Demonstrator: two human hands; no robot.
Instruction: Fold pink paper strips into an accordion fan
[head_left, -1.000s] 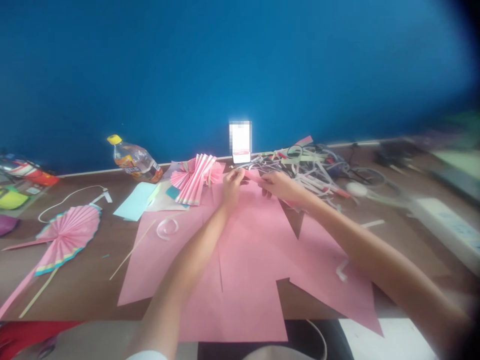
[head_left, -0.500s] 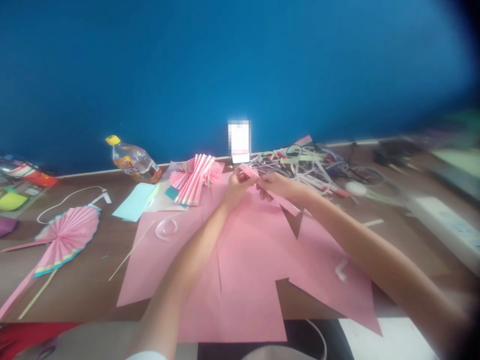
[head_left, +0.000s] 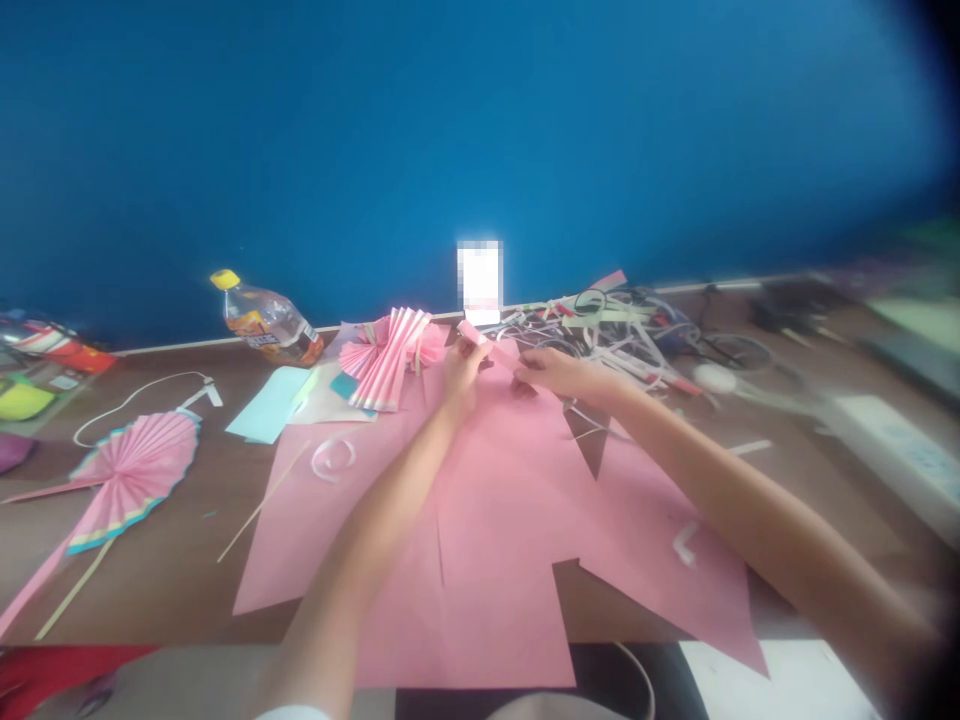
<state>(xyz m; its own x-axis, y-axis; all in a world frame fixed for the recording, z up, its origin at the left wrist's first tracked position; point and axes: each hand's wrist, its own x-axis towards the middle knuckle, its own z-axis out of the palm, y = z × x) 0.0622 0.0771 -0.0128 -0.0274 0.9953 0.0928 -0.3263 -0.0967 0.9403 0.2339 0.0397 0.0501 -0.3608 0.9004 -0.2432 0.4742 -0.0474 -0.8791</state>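
Note:
A narrow strip of pink paper (head_left: 498, 350) stretches between my hands, above large pink paper sheets (head_left: 502, 500). Near its upper left end, my left hand (head_left: 466, 368) pinches it. My right hand (head_left: 551, 372) is closed on the strip farther right, and its fingertips partly hide the paper. Left of my left hand lies a pleated pink paper fan piece (head_left: 394, 358). A rounded pink fan with a blue and yellow border (head_left: 139, 470) rests on the table at the far left.
A plastic bottle with a yellow cap (head_left: 270, 325) leans near the blue wall (head_left: 375, 150). Paper scraps and cables (head_left: 630, 335) heap up at the back right. A white power strip (head_left: 896, 460) lies at the right. Light blue paper (head_left: 268, 405) and a tape ring (head_left: 333, 458) are left of my arms.
My left hand has moved slightly left with its end of the strip, and the strip's right part no longer shows below my right hand. My right hand has barely moved.

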